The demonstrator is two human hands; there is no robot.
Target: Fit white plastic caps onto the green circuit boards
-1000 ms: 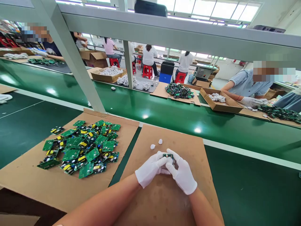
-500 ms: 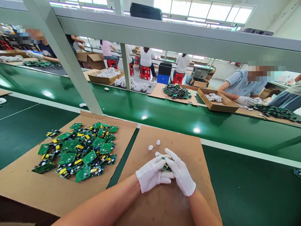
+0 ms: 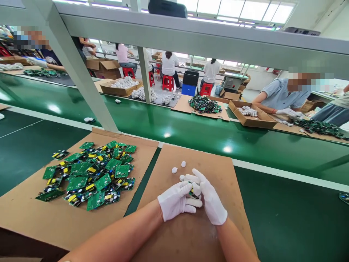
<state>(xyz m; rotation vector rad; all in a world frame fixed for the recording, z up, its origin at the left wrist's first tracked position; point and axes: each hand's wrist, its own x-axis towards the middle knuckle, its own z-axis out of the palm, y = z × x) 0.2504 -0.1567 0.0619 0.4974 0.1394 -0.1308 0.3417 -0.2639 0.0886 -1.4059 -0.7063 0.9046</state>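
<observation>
from afar, i had the left hand (image 3: 176,201) pinching a small circuit board (image 3: 193,194) between thumb and fingers; i couldn't tell whether the right hand (image 3: 213,201), curved beside it, gripped too. white lumps (image 3: 174,170) lay just beyond both hands, a heap of boards (image 3: 102,182) to their left.

From over here, I have both arms reaching forward. My left arm (image 3: 117,233) comes in on a long slant, and my right arm (image 3: 236,242) leans in from the other side. My left hand (image 3: 174,202) is curled, thumb (image 3: 186,187) on top, lower fingers (image 3: 195,202) poking out. My right hand (image 3: 214,202) (both wear white gloves) is just beside it, one long finger (image 3: 200,175) stretched out.
</observation>
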